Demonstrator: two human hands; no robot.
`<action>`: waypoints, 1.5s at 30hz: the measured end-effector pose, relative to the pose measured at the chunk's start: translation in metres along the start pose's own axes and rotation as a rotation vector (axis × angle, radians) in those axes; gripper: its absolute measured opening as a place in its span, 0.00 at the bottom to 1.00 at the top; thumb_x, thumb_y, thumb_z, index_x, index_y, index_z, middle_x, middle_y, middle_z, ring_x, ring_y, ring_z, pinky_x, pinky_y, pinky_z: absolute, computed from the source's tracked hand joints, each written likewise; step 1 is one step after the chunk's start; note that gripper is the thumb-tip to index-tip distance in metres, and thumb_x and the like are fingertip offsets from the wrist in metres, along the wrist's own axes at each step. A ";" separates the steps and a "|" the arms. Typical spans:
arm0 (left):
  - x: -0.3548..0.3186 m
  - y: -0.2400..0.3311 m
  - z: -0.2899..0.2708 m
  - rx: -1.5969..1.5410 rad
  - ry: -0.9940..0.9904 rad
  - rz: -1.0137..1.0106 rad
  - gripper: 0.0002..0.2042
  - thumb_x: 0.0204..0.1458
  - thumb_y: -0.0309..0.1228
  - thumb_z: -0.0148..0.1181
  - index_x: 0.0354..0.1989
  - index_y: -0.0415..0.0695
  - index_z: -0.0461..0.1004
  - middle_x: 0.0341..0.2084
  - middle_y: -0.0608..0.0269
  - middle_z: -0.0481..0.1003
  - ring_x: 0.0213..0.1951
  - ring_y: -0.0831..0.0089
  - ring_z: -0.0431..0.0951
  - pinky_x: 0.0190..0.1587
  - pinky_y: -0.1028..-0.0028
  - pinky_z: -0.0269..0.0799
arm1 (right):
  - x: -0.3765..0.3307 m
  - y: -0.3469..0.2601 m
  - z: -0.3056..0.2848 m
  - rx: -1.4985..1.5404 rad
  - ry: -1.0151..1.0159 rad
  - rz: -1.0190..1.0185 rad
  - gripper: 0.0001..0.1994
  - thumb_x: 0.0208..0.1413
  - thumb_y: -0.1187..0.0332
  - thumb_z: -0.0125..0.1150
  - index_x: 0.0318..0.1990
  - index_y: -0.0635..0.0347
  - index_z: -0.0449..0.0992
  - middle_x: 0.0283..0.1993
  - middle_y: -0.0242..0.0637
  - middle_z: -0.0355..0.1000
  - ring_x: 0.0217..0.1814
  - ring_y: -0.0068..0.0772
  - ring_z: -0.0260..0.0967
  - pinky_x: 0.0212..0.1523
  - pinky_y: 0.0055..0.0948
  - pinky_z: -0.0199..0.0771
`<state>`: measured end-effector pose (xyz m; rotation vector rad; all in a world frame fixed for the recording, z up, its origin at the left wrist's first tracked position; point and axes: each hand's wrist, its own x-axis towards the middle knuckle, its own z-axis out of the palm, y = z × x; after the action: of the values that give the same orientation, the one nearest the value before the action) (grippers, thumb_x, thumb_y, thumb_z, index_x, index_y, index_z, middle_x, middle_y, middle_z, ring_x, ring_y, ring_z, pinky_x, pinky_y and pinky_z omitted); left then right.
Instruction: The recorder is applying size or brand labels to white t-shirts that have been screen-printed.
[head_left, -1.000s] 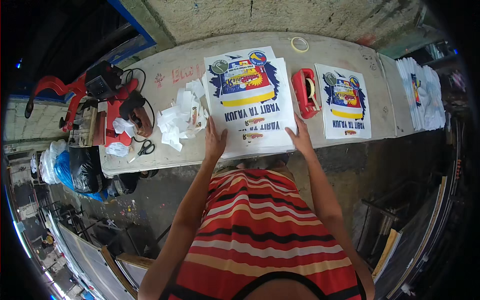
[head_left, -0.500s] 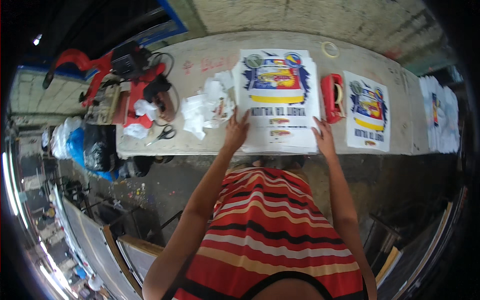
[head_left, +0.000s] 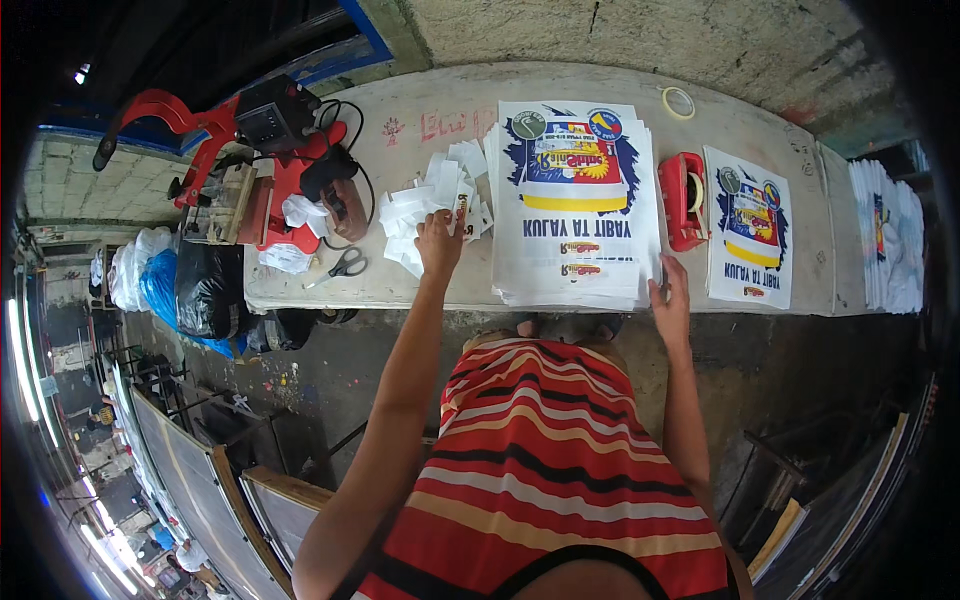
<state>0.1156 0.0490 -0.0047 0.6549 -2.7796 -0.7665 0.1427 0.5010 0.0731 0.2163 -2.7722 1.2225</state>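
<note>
Currently, step in hand: left hand (head_left: 440, 240) reaches into the pile of white paper slips (head_left: 425, 210), fingers pinched on one slip.
Right hand (head_left: 670, 295): grip laid at the lower right corner of the stack of printed sheets (head_left: 575, 200); whether clenched on a sheet, cannot tell.
Technique: lift a single slip; keep the stack corner pressed.
Edges: stack sits flush with the near edge of the counter (head_left: 400, 290), centre frame.
Obstacles: scissors (head_left: 345, 265) left, red tape dispenser (head_left: 683, 200) right.
Open room: bare counter above the slips.
</note>
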 end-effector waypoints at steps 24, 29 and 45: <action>0.043 -0.001 -0.042 -0.401 -0.184 -0.004 0.10 0.56 0.36 0.65 0.40 0.44 0.78 0.34 0.59 0.83 0.36 0.69 0.83 0.36 0.71 0.74 | -0.006 -0.076 0.025 0.312 -0.119 0.038 0.13 0.59 0.74 0.62 0.52 0.60 0.78 0.53 0.40 0.74 0.54 0.36 0.74 0.50 0.30 0.74; -0.043 0.132 -0.046 -1.136 -0.695 -0.125 0.15 0.61 0.37 0.58 0.50 0.41 0.77 0.38 0.60 0.82 0.41 0.74 0.81 0.43 0.73 0.75 | 0.026 -0.096 0.048 0.675 -0.318 0.263 0.15 0.64 0.67 0.62 0.55 0.61 0.75 0.44 0.32 0.76 0.37 0.20 0.73 0.33 0.22 0.72; -0.041 0.121 0.045 -0.314 -0.691 0.164 0.15 0.53 0.39 0.68 0.36 0.38 0.77 0.26 0.56 0.81 0.29 0.65 0.82 0.34 0.65 0.75 | 0.093 0.009 0.086 0.200 -0.568 0.315 0.11 0.58 0.63 0.67 0.33 0.62 0.77 0.22 0.32 0.71 0.18 0.21 0.65 0.19 0.26 0.65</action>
<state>0.0951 0.1805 0.0183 0.0997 -3.1082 -1.5940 0.0463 0.4353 0.0233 0.1657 -3.2495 1.7546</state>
